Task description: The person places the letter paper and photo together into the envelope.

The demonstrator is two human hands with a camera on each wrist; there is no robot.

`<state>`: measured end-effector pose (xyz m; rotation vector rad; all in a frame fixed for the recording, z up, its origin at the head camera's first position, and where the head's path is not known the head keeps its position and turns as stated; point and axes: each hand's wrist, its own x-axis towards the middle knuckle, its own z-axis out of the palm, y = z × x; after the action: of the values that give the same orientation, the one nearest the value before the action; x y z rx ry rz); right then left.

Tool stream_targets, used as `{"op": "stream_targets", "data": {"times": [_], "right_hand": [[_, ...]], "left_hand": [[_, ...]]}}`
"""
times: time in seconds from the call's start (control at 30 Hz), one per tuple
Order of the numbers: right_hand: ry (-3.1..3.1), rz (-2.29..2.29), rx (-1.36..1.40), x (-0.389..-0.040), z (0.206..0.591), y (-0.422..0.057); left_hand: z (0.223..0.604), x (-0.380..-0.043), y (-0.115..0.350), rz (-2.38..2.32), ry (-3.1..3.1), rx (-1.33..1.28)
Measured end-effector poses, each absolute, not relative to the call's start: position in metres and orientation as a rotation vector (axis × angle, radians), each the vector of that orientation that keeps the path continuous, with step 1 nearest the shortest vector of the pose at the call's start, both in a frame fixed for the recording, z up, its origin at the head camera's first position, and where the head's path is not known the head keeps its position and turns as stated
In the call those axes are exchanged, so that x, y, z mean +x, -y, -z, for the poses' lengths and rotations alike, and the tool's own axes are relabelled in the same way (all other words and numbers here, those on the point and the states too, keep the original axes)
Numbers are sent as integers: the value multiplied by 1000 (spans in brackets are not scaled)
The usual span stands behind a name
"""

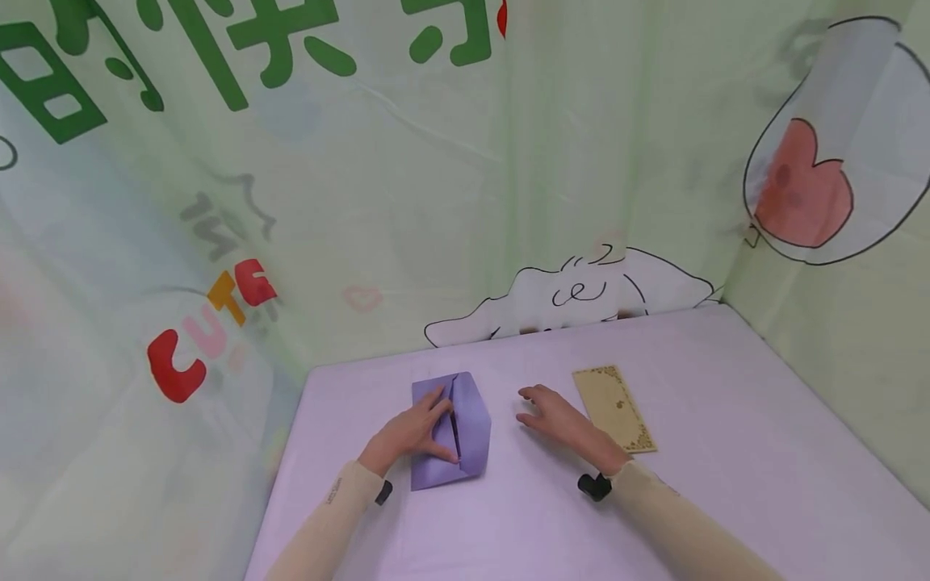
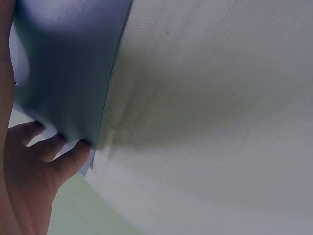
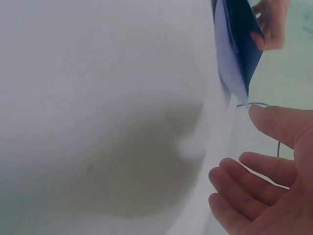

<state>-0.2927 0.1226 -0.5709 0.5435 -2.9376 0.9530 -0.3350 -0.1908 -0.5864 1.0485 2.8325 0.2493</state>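
A purple envelope (image 1: 474, 428) lies on the table, its flap side to the right and a dark gap running along the opening. My left hand (image 1: 412, 432) rests on it with thumb and fingers spread, touching near that opening. In the left wrist view, several fingertips (image 2: 78, 149) touch the envelope's surface (image 2: 73, 54) close to one edge. Between the envelope and a tan card (image 1: 616, 407) with an ornate dark border, my right hand (image 1: 555, 415) hovers above the table, holding nothing. Its fingers are loosely extended in the right wrist view.
A pale lilac cloth covers the table (image 1: 538, 516). Behind and at both sides hang light curtains (image 1: 407, 202) with printed letters and drawings. Dark wrist cameras (image 1: 594, 486) are strapped at both cuffs.
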Motion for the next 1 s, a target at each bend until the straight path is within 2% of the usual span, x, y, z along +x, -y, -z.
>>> {"op": "stream_targets", "data": {"times": [0.63, 1.0], "right_hand": [[2862, -913, 157, -284, 576, -221], [2950, -632, -76, -270, 587, -234]], "left_hand": [[583, -334, 190, -265, -2799, 1002], [578, -330, 187, -286, -2788, 1014]]}}
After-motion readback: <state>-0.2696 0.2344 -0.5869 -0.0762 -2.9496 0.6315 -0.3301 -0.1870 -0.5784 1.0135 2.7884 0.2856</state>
